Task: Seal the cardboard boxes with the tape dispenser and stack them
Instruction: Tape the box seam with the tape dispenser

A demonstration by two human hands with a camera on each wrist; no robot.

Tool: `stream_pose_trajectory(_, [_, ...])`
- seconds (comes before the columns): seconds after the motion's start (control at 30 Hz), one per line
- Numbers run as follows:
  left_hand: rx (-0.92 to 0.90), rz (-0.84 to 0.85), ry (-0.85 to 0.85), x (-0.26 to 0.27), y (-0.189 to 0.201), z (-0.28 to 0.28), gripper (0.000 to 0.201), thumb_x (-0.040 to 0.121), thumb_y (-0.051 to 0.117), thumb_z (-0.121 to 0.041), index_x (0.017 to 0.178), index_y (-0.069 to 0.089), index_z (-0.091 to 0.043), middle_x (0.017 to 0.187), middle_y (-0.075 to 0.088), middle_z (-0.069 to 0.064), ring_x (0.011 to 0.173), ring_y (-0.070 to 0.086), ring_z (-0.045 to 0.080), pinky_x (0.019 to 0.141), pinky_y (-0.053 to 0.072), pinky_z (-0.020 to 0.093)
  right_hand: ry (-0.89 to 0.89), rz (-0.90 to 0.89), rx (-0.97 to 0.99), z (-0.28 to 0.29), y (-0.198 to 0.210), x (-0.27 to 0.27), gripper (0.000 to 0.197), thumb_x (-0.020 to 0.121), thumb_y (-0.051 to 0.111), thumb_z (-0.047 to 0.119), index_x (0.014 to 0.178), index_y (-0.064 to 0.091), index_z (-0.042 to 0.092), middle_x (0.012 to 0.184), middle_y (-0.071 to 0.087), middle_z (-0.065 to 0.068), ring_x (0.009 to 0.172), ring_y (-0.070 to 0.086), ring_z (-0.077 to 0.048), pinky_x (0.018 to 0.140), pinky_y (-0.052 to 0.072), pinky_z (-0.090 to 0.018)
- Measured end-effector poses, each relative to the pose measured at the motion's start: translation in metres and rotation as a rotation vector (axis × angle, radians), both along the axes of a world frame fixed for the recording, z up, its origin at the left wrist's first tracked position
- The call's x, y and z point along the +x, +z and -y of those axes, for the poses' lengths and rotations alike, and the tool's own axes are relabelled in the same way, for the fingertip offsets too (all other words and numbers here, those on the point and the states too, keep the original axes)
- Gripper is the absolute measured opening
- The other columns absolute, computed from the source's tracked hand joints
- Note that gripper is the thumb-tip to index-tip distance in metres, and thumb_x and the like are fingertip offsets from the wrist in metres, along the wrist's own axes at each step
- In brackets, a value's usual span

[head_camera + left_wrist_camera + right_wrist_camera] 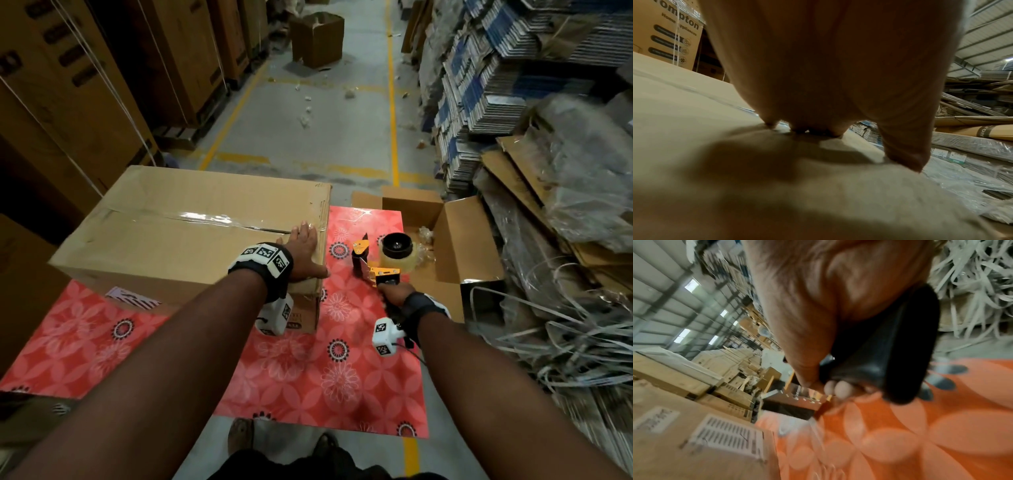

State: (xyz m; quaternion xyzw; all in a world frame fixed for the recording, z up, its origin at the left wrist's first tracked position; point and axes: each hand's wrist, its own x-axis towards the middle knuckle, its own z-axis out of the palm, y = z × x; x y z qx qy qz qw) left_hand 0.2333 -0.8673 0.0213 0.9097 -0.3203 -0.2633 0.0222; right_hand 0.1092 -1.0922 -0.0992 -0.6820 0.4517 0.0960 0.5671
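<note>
A large brown cardboard box [178,233] sits on a red flowered mat [308,370], its top seam covered by clear tape [212,219]. My left hand [303,248] lies flat on the box's right end, fingers straight and pressing the top [777,186]. My right hand [394,294] grips the black handle [890,353] of an orange tape dispenser [380,260], which hangs just right of the box above the mat. Its tape roll [397,250] faces up. A smaller open cardboard box [448,240] stands at the right of the mat.
Tall stacked cartons [85,85] line the left side. Piles of flattened cartons [496,85] and loose strapping [565,342] crowd the right. Another open box [317,39] stands far down the aisle, with paper scraps on the floor [308,113]. My feet [239,435] are at the mat's near edge.
</note>
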Motion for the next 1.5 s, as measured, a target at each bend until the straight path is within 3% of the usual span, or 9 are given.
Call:
stream_pose_trajectory(0.17, [-0.004,-0.013,-0.003,-0.001,0.001,0.000,0.114,0.082,0.059,-0.063,0.152,-0.013,-0.010,0.159,-0.020,0.013,0.148,-0.010,0.032,0.116,0.006,0.057,0.320,-0.085,-0.152,-0.010,-0.017,-0.010,0.029,0.097,0.061,0.038,0.106,0.065,0.011,0.107,0.065,-0.016,0.098,0.061,-0.029,0.086,0.048,-0.036])
stream_pose_trajectory(0.43, [0.001,0.002,-0.053,0.002,0.003,-0.004,0.112,0.083,0.051,-0.069,0.152,-0.014,-0.009,0.159,-0.020,0.013,0.148,-0.009,0.032,0.115,0.008,0.058,0.686,0.022,-0.692,-0.011,0.060,0.016,0.032,0.097,0.048,0.034,0.076,0.057,0.011,0.087,0.067,-0.013,0.081,0.063,-0.030,0.069,0.048,-0.034])
stream_pose_trajectory(0.63, [-0.033,0.024,-0.027,-0.003,0.005,-0.007,0.112,0.081,0.054,-0.069,0.154,-0.007,-0.011,0.161,-0.015,0.012,0.149,-0.006,0.029,0.117,0.007,0.056,0.442,0.491,0.254,-0.081,0.135,0.044,0.039,0.108,0.036,0.028,0.132,0.050,0.000,0.122,0.068,-0.006,0.111,0.066,-0.016,0.102,0.050,-0.032])
stream_pose_trajectory(0.7, [-0.061,0.042,-0.035,-0.004,0.005,-0.010,0.111,0.080,0.055,-0.070,0.154,-0.004,-0.012,0.161,-0.012,0.012,0.149,-0.005,0.028,0.117,0.007,0.055,0.504,0.458,0.255,-0.100,0.132,0.045,0.043,0.109,0.029,0.033,0.143,0.046,0.012,0.129,0.061,0.010,0.114,0.059,0.000,0.100,0.047,-0.020])
stream_pose_trajectory(0.8, [-0.090,0.052,-0.095,-0.006,0.006,-0.019,0.108,0.082,0.054,-0.068,0.154,-0.003,-0.011,0.162,-0.010,0.011,0.149,-0.004,0.029,0.118,0.006,0.053,0.575,0.399,0.193,-0.107,0.113,0.037,0.051,0.108,0.024,0.043,0.149,0.041,0.017,0.148,0.046,0.004,0.135,0.046,-0.013,0.105,0.042,-0.026])
stream_pose_trajectory(0.93, [-0.096,0.009,-0.197,0.003,0.020,-0.047,0.099,0.088,0.057,-0.057,0.155,-0.001,-0.013,0.162,-0.008,0.006,0.150,-0.002,0.023,0.119,0.004,0.048,0.631,0.326,-0.071,-0.099,0.103,0.041,0.044,0.108,0.036,0.037,0.133,0.057,0.007,0.132,0.061,-0.012,0.122,0.057,-0.027,0.097,0.044,-0.030])
stream_pose_trajectory(1.07, [-0.050,0.119,-0.087,0.029,0.021,-0.085,0.088,0.093,0.048,-0.055,0.155,0.004,-0.011,0.163,-0.004,0.007,0.149,0.004,0.025,0.118,0.009,0.055,0.736,0.468,-0.622,-0.116,0.128,0.061,0.057,0.097,0.046,0.005,0.151,0.030,0.000,0.157,0.033,-0.020,0.145,0.032,-0.031,0.113,0.025,-0.027])
stream_pose_trajectory(1.23, [-0.006,0.136,-0.056,0.055,0.016,-0.131,0.066,0.102,0.031,-0.045,0.155,0.004,-0.016,0.163,-0.004,0.001,0.150,0.002,0.021,0.117,0.010,0.054,1.030,0.131,-0.929,-0.153,0.122,0.071,0.068,0.105,0.031,0.044,0.158,0.008,0.007,0.166,-0.002,-0.013,0.154,-0.002,-0.027,0.123,0.006,-0.050])
stream_pose_trajectory(1.5, [0.064,0.163,0.036,0.095,0.019,-0.190,0.071,0.098,0.040,-0.047,0.153,0.013,-0.010,0.162,0.006,0.009,0.148,0.013,0.030,0.117,0.016,0.055,1.086,-0.099,-1.211,-0.196,0.144,0.090,0.061,0.105,0.025,0.041,0.151,0.028,0.000,0.162,0.017,-0.021,0.149,0.019,-0.033,0.120,0.014,-0.055])
